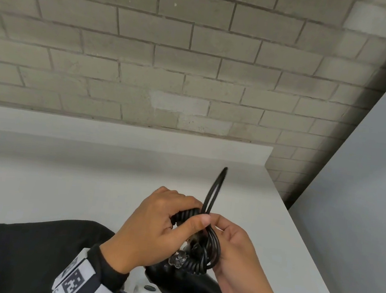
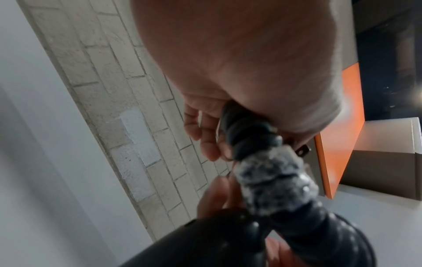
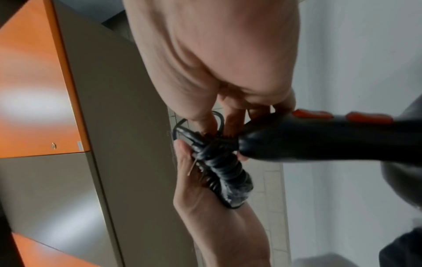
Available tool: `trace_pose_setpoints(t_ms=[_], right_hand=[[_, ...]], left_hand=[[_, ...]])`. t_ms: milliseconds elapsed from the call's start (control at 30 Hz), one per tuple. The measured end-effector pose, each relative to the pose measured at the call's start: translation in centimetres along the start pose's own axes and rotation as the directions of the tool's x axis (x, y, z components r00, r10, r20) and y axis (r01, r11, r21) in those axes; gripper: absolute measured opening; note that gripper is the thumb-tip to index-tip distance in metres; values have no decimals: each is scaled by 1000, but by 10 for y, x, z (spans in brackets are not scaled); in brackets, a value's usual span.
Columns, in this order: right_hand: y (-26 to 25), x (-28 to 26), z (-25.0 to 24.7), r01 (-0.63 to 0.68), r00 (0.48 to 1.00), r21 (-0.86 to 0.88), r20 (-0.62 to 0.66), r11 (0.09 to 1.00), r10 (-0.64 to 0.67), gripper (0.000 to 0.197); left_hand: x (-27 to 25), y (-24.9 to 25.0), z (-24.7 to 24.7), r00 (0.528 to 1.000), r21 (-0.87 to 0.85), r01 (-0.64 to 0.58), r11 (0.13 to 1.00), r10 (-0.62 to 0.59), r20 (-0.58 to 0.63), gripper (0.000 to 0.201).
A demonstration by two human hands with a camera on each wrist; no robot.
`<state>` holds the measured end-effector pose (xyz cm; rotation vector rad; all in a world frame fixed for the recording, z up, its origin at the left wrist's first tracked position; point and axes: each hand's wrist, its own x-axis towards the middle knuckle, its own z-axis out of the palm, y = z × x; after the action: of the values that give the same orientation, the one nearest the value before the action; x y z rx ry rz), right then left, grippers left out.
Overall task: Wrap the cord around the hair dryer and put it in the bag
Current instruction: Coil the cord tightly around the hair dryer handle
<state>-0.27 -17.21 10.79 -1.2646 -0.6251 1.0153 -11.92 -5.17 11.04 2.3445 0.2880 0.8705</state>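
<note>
Head view: two hands, left hand (image 1: 149, 233) and right hand (image 1: 241, 261), each grip one cord (image 1: 209, 241).

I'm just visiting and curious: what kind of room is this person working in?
Hard to say for sure; probably a plain workroom or utility space rather than a home. It has a bare painted brick wall, a plain white counter, and orange and grey cabinets nearby.

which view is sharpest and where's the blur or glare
Head view is sharpest: bricks crisp, though the cord loop smears slightly. Left wrist view blurs the dryer up close; a glare spot sits at the right edge. Right wrist view is soft throughout, with glare on the orange panel.
</note>
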Motion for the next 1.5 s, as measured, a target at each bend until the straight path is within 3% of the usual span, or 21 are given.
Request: trace_pose_setpoints(t_ms=[233, 400, 467, 633, 833, 900, 967, 1000, 1033, 1100, 1200, 1233, 1300, 1400, 1500], right_hand=[[1, -4, 1, -47, 995, 83, 90, 995, 40, 35], [5, -9, 0, -6, 998, 139, 55, 990, -2, 53], [8, -11, -2, 50, 994, 73, 94, 996, -57, 61], [0, -22, -7, 223, 957, -203, 233, 954, -174, 48], [-12, -32, 1, 321, 942, -587, 122, 743, -311, 25], [-13, -31, -3, 357, 919, -737, 168, 574, -357, 23], [-18, -30, -7, 383, 860, -868, 210, 315, -465, 20], [-22, -30, -9, 403, 823, -882, 232, 245, -519, 20], [-28, -31, -11, 434, 791, -871, 246, 230, -560, 21], [-42, -33, -13, 518, 754, -785, 230, 341, -615, 22], [-64, -37, -16, 588, 793, -490, 193, 643, -578, 32], [-71, -37, -17, 594, 799, -409, 194, 693, -570, 35], [-83, -36, -16, 614, 787, -330, 192, 717, -586, 37], [-101, -36, -15, 657, 754, -219, 185, 721, -631, 30], [-118, -35, -18, 672, 741, -147, 131, 726, -659, 27]], left_hand=[[-1, 4, -6, 985, -257, 172, 951, -169, 35, 30], [-3, -1, -3, 960, -257, 274, 927, -278, 19, 32], [-2, -1, -3, 949, -276, 308, 910, -313, 29, 28], [-1, 5, -3, 943, -243, 329, 912, -330, 38, 18], [2, 12, -1, 959, -145, 279, 949, -283, -5, 14], [2, 13, -1, 962, -138, 268, 954, -273, -18, 14], [3, 13, -2, 964, -137, 258, 956, -265, -28, 15], [3, 13, -3, 965, -139, 254, 957, -261, -31, 15], [3, 13, -3, 965, -138, 252, 958, -259, -36, 14], [1, 14, -3, 961, -131, 263, 956, -271, -51, 16], [0, 15, -2, 962, -157, 262, 952, -271, -39, 41], [0, 16, -2, 969, -158, 238, 958, -246, -33, 47], [0, 17, -5, 982, -137, 188, 973, -190, -7, 50], [-1, 13, -7, 984, -162, 178, 971, -170, 57, 36], [-1, 8, -8, 987, -129, 158, 979, -154, 41, 30]])
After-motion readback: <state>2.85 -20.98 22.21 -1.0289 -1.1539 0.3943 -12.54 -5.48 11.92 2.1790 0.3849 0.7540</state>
